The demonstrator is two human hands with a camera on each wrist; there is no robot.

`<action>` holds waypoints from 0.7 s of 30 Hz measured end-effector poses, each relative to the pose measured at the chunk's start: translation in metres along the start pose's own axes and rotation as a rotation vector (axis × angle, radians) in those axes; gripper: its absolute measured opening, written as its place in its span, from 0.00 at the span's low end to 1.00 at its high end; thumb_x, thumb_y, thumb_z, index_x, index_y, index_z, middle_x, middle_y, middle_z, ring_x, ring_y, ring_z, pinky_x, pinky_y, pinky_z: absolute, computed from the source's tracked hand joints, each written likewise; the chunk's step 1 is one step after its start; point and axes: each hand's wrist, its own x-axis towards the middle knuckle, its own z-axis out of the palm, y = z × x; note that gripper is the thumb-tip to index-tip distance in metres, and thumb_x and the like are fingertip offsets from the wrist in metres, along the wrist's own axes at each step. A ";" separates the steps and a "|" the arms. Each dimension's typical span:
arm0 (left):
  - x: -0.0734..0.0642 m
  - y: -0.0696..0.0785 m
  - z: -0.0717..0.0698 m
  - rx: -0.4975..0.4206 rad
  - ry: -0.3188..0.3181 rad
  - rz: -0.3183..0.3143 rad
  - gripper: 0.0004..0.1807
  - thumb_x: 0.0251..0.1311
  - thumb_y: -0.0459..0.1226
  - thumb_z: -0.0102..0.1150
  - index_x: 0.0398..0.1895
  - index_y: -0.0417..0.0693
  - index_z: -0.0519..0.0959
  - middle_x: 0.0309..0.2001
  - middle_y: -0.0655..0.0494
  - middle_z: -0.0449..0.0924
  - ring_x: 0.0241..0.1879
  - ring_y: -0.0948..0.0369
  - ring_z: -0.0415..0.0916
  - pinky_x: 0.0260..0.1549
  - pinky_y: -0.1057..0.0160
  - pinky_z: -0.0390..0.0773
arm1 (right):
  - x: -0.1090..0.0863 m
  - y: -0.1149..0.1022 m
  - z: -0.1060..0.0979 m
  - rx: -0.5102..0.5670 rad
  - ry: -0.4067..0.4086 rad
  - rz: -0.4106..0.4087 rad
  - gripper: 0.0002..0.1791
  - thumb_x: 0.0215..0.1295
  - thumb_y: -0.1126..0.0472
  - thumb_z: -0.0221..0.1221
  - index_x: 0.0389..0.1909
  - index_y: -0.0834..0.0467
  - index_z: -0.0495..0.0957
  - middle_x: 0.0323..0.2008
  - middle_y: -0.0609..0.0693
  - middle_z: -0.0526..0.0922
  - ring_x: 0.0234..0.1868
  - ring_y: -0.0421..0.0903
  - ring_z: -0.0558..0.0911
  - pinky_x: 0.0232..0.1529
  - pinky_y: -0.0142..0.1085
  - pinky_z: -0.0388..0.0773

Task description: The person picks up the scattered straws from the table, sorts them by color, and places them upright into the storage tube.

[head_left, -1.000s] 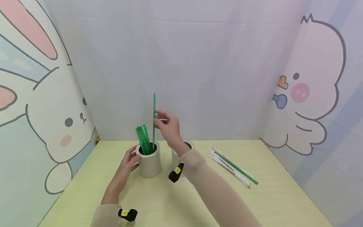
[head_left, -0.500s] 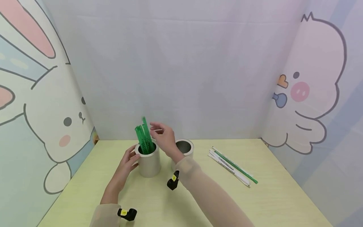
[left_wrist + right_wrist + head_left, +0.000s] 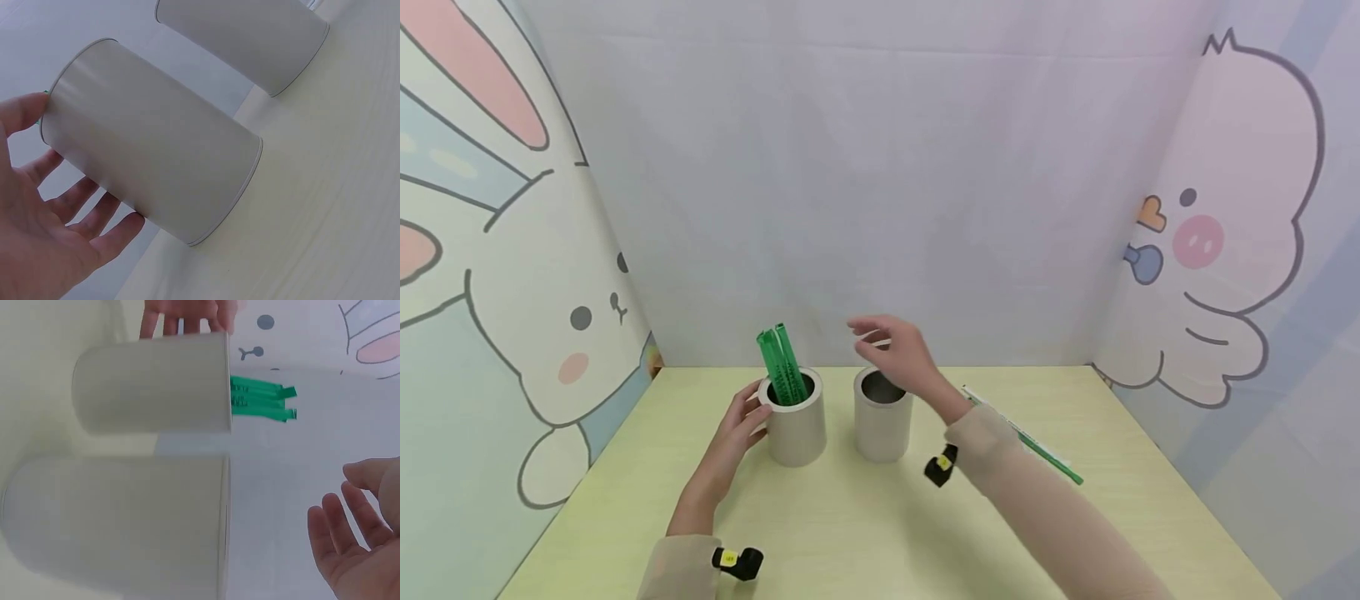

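My left hand [image 3: 732,435] grips the left grey cylindrical container [image 3: 797,437] at its side, thumb at the rim and fingers spread along the wall, as the left wrist view shows. Several green wrapped straws [image 3: 781,367] stand in that container, leaning left with their upper ends above the rim. My right hand [image 3: 901,352] hovers over the back of a second grey container [image 3: 882,429], fingers loosely bent and nothing between them. The right wrist view shows this hand's palm [image 3: 369,562] apart from both containers.
On the table [image 3: 820,533] to the right, a green straw [image 3: 1051,458] lies beside white-wrapped ones, partly hidden behind my right forearm. A pale curtain [image 3: 865,183] hangs behind, and cartoon-printed panels [image 3: 542,350] flank the table.
My right hand lowered a green straw into the left container, let go of it and moved right, over the second container. My left hand has stayed on the left container.
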 end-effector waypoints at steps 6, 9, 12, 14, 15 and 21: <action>0.000 0.001 0.000 0.011 -0.005 0.006 0.38 0.83 0.55 0.46 0.87 0.61 0.46 0.84 0.43 0.48 0.84 0.43 0.46 0.78 0.33 0.57 | -0.028 0.030 -0.059 -0.172 -0.080 -0.005 0.19 0.72 0.70 0.64 0.60 0.56 0.85 0.57 0.56 0.86 0.50 0.51 0.89 0.51 0.40 0.88; -0.001 0.002 -0.001 0.018 0.001 0.005 0.39 0.82 0.56 0.46 0.87 0.61 0.45 0.84 0.43 0.48 0.84 0.42 0.46 0.78 0.33 0.58 | -0.043 0.046 -0.082 -0.242 -0.121 0.005 0.19 0.71 0.72 0.62 0.61 0.58 0.85 0.56 0.59 0.86 0.50 0.53 0.88 0.52 0.43 0.88; -0.001 0.002 -0.001 0.020 0.001 0.003 0.39 0.82 0.56 0.46 0.87 0.62 0.45 0.84 0.44 0.48 0.84 0.41 0.46 0.78 0.33 0.57 | -0.058 0.060 -0.100 -0.299 -0.154 0.021 0.20 0.70 0.75 0.60 0.61 0.61 0.84 0.56 0.62 0.85 0.49 0.55 0.88 0.51 0.46 0.88; -0.001 0.001 -0.001 0.019 -0.003 0.004 0.38 0.83 0.56 0.46 0.87 0.62 0.45 0.84 0.44 0.48 0.84 0.42 0.46 0.78 0.33 0.57 | -0.068 0.071 -0.110 -0.332 -0.165 0.040 0.21 0.69 0.76 0.60 0.60 0.62 0.84 0.55 0.63 0.85 0.48 0.55 0.88 0.50 0.47 0.89; -0.001 0.001 -0.001 0.019 -0.006 0.004 0.38 0.83 0.56 0.45 0.88 0.62 0.45 0.84 0.44 0.48 0.84 0.42 0.46 0.78 0.33 0.57 | -0.073 0.076 -0.114 -0.345 -0.166 0.049 0.21 0.68 0.76 0.60 0.60 0.63 0.84 0.55 0.63 0.86 0.47 0.56 0.88 0.49 0.47 0.89; 0.000 0.001 0.000 0.020 -0.011 0.011 0.38 0.83 0.56 0.46 0.87 0.62 0.45 0.84 0.44 0.48 0.84 0.42 0.45 0.77 0.32 0.57 | -0.101 0.104 -0.128 -0.418 -0.161 0.078 0.21 0.65 0.79 0.62 0.58 0.65 0.85 0.52 0.63 0.87 0.45 0.57 0.89 0.47 0.51 0.89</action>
